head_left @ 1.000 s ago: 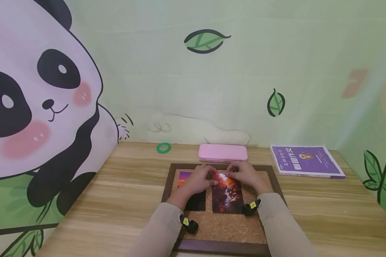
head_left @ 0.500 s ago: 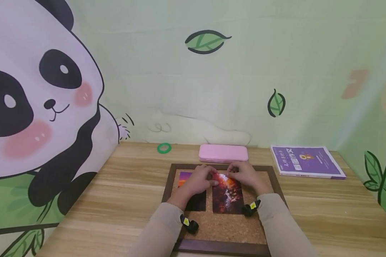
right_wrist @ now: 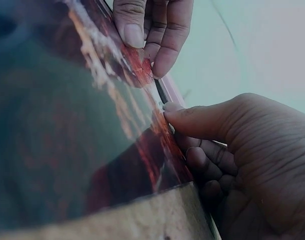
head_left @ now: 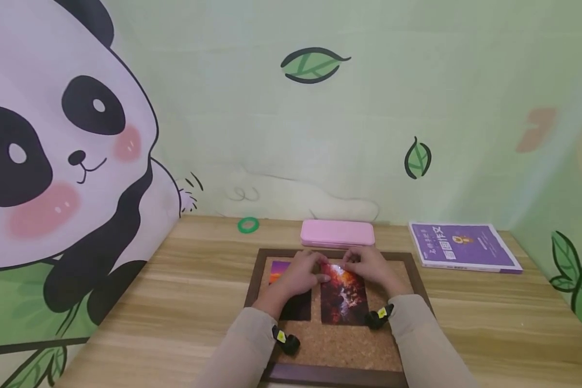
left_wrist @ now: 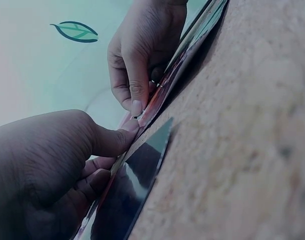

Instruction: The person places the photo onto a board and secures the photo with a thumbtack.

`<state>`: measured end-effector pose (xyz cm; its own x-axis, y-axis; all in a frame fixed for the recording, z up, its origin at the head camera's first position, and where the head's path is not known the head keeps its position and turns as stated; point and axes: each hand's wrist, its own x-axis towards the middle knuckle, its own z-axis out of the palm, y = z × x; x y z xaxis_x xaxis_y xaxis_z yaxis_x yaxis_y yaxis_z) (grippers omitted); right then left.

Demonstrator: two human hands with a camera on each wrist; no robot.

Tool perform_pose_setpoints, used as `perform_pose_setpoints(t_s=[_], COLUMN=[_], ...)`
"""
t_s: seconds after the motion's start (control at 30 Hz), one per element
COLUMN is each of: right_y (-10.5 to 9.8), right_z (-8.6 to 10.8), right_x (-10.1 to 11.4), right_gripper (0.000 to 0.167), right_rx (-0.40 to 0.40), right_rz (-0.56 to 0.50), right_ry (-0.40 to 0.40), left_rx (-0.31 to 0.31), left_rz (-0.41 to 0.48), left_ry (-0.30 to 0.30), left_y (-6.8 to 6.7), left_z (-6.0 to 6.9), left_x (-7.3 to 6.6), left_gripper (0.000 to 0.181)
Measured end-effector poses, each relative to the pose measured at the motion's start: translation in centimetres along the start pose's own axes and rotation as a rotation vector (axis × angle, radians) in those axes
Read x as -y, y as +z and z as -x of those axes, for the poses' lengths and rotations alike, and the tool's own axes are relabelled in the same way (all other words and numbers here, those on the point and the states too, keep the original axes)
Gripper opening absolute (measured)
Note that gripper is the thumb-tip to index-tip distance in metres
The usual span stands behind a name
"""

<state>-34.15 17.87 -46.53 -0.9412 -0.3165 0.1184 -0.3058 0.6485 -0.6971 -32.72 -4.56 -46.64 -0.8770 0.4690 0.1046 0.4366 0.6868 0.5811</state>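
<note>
A glossy red and dark photo (head_left: 344,302) lies on a brown-framed cork board (head_left: 339,345). My left hand (head_left: 302,275) pinches its top left part, the thumb (right_wrist: 132,32) on the picture's face and the fingers by its edge. At the top edge, close beside, my right hand (head_left: 368,265) pinches with its thumb (right_wrist: 202,119) and curled fingers. Something tiny and pale shows at that thumb's tip, too small to name. Under the left wrist lies a second photo (head_left: 297,310), purple and orange above and dark below, partly hidden by the hand.
A pink case (head_left: 338,231) stands behind the board, with a green ring (head_left: 248,225) to its left. A purple book (head_left: 465,245) lies at the back right of the wooden table (head_left: 174,302). A panda-printed backdrop (head_left: 223,108) rises behind.
Both hands keep their place at the photo's top edge. The head view has shifted very slightly; otherwise nothing visibly differs.
</note>
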Motion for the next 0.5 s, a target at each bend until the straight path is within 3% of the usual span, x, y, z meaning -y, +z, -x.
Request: perform_pose_setpoints(t_s=[0.23, 0.33, 0.5], right_y=[-0.1, -0.2, -1.4], right_z=[-0.1, 0.1, 0.9], right_x=[0.1, 0.3, 0.8], right_gripper=[0.008, 0.013, 0.042], right_rx=[-0.007, -0.009, -0.040], right_rz=[0.006, 0.020, 0.035], right_ry=[-0.081, -0.103, -0.087], left_rx=[-0.016, -0.032, -0.089], left_rz=[-0.010, -0.029, -0.058], left_ry=[-0.004, 0.034, 0.113], left_y=[0.0, -0.3, -2.2], left_z=[0.1, 0.3, 0.8], left_x=[0.1, -0.1, -0.6], left_gripper=[0.036, 0.036, 0.037])
